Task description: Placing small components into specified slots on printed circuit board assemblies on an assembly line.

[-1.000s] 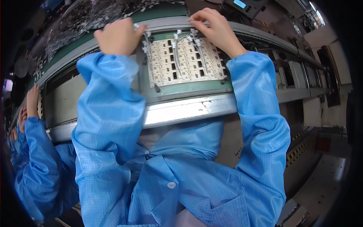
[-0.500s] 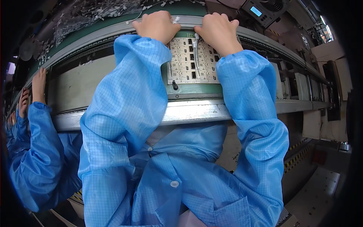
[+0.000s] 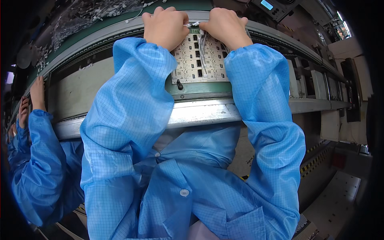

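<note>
My left hand point(image 3: 166, 29) is closed at the far edge of a white panel of small circuit boards point(image 3: 185, 73), its thumb and finger pinching one end of a small white wire connector point(image 3: 195, 24). Opposite it, my right hand point(image 3: 226, 28) is closed too, with the thumb side at the connector's other end. Thin white wires point(image 3: 203, 56) run from there down over the middle of the panel. The panel rests on a green carrier plate point(image 3: 200, 89) that has a black clip point(image 3: 179, 84) near its front left corner. My fingers hide the panel's far corners.
Metal rails point(image 3: 204, 113) of a conveyor line run across in front and behind. Loose white cables and clear plastic bags point(image 3: 90, 20) lie at the far left. A co-worker's hand point(image 3: 37, 93) rests at the left. A device with a lit display point(image 3: 267, 5) stands at the far right.
Both hands have come together around the white connector at the panel's far edge. The right hand's fingertips have moved slightly left and up. The view has shifted a little.
</note>
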`<state>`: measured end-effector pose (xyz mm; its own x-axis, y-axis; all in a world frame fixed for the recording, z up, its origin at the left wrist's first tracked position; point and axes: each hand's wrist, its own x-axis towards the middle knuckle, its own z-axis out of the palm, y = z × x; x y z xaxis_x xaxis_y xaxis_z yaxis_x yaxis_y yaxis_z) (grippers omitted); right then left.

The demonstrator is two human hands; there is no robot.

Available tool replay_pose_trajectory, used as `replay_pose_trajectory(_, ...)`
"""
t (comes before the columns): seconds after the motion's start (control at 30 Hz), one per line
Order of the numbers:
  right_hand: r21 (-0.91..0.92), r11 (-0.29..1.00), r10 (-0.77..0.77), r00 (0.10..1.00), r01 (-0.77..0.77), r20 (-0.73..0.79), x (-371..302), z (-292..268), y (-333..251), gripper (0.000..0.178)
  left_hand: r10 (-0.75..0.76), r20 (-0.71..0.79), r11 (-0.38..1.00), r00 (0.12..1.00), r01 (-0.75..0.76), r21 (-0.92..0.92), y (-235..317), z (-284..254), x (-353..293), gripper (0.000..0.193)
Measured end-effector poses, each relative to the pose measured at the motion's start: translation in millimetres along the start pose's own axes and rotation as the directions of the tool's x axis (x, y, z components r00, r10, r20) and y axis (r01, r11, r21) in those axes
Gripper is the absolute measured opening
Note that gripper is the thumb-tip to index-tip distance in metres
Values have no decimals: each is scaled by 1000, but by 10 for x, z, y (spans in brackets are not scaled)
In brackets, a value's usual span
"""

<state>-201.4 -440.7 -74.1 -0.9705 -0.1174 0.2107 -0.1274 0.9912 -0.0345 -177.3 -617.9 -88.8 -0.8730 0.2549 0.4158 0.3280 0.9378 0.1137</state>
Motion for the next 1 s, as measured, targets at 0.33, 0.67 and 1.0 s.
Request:
replay_pose_trajectory(0.33,406,857,-205,933,317,-296,-250,-44,-36,27,171,-138,982,975,-159,98,-17,116,-152,19)
replay_pose_trajectory(0.67,332,934,-98,987,134,-124,-212,-276,-335,25,-1,-89,1000,996,4,30,-64,-506,-274,13)
replay_pose_trajectory(1.0,468,875,-179,981,126,69,-122,-386,-148,24,38,-29,997,999,-36,64,-334,-118,-110,12)
